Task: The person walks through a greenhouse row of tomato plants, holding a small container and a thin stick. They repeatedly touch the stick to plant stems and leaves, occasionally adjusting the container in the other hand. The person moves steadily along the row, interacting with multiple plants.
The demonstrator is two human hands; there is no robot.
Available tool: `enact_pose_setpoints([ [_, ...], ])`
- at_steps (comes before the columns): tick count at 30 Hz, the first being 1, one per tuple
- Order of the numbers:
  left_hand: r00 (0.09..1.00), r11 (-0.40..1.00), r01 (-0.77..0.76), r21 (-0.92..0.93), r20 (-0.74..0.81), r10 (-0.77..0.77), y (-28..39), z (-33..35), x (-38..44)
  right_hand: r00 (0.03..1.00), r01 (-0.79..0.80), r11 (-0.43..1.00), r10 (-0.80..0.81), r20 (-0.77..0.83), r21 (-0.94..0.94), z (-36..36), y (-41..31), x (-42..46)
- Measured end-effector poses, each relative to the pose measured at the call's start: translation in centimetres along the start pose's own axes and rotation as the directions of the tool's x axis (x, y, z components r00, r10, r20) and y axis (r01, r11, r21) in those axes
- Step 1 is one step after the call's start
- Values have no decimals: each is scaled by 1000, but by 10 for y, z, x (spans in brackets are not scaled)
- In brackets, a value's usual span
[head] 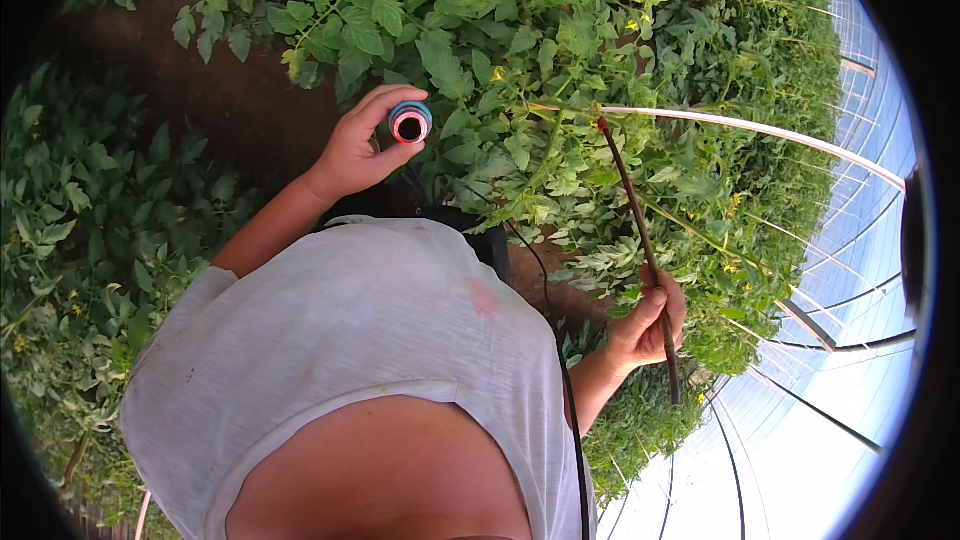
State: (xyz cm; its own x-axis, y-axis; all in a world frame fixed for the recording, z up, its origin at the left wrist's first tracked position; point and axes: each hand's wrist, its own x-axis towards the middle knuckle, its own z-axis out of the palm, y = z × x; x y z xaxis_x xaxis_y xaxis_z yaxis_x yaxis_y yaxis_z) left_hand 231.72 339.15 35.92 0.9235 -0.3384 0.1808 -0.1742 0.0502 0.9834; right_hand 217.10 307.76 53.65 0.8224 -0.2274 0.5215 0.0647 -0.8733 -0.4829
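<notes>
On the left, my left hand grips a small open bottle between thumb and fingers. Its mouth faces up, with a blue band and a red-stained rim; the inside looks dark. My right hand pinches a thin dark stick whose far end is red. That red tip reaches a cluster of tomato blossoms by a green stem; whether it touches them I cannot tell. Leafy tomato plants with yellow flowers stand in front of both hands.
A pale support string runs from the stem to the right. A black cable hangs down along my shirt. Bare soil shows between the plant rows. More tomato foliage grows at left. Greenhouse film and framing curve along the right.
</notes>
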Motion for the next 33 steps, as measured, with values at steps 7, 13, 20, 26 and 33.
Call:
enact_pose_setpoints([
  [7,1000,999,-19,27,7,19,-2,-7,1,1000,3,993,-2,-11,116,10,-16,7],
  [13,1000,999,12,46,10,-12,3,-15,-3,981,-84,977,46,188,198,84,2,19],
  [20,1000,998,3,70,-6,-2,-1,-28,-16,980,-161,905,100,171,393,107,9,17],
  [26,998,994,-21,111,-64,28,10,-30,-24,999,-42,836,28,34,547,100,-7,36],
  [33,994,972,24,235,-112,2,46,-38,-48,950,261,727,-77,-302,635,120,8,66],
])
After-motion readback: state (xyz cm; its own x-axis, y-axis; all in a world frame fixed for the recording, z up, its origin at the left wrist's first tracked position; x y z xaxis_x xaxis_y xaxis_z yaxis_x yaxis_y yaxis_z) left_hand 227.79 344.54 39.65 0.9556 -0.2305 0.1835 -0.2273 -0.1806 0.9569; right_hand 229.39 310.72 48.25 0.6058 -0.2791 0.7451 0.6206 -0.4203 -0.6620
